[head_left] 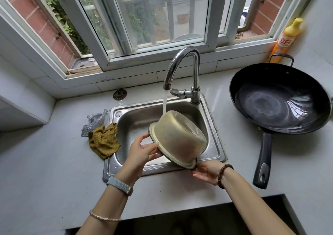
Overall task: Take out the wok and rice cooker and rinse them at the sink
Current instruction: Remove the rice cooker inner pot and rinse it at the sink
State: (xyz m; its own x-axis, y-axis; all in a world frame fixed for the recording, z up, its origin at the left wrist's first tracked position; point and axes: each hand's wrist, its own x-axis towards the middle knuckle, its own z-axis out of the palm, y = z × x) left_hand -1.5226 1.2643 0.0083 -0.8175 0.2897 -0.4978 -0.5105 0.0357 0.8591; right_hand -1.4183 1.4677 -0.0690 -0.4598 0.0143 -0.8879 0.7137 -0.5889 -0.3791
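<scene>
Over the sink (134, 126), our left grip (142, 150) and right grip (207, 171) clasp the rice cooker pot (182, 137) mid-rinse; the wok (281, 97) looks already rinsed.

A grey watch (119, 185) and thin bracelet (104, 217) left, brown bead bracelet (222, 174) right.

Showed brushed steel sink (131, 124); polished chrome tap (185, 54); glossy, wet black wok (277, 104); dull, stained, perhaps metal rice cooker pot (182, 135); knitted cloth (104, 141).

Mustard cloth (104, 141) against silver scourer (93, 122); yellow-capped detergent bottle (285, 39) near window frame (214, 18).
</scene>
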